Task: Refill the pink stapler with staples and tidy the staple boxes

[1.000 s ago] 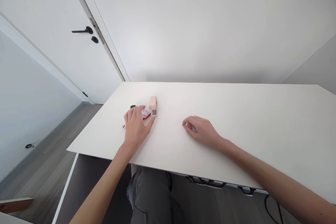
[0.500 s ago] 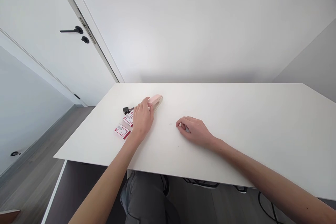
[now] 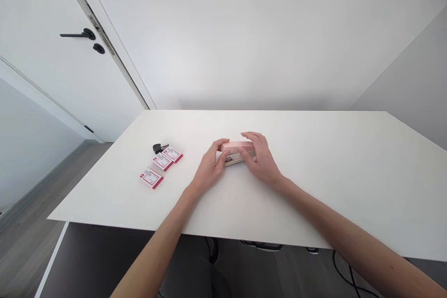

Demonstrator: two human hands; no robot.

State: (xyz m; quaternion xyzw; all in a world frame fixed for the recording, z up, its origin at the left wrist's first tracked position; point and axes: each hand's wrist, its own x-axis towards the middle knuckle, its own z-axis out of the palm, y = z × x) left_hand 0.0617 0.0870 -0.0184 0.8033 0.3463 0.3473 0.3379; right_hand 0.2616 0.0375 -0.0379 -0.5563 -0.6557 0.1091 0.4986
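While I stood watching, a pink and cream stapler [image 3: 233, 146] lay on the white table [image 3: 349, 158] between two bare hands. If it was the middle of a clock, with the wall [image 3: 279, 46] at twelve, its long side ran from about nine to three, the right end tipping a bit toward two. The left hand [image 3: 208, 167] was at eight o'clock, finger and thumb curled around the left end, grasping it near a small black-and-white patch [image 3: 228, 159]. The right hand [image 3: 261, 160] was at four o'clock, thumb by the near side and fingers bent up over the far side. I could not tell if it pinched the top or just hung over it. Neither hand was nearer, since both were right there. The table's near edge was at six o'clock, and its far edge was at twelve. Most of the white top stretched toward three. At nine o'clock, well apart from the stapler, were three small red and white boxes [image 3: 162, 162], with a black thing [image 3: 158, 148] just behind them.
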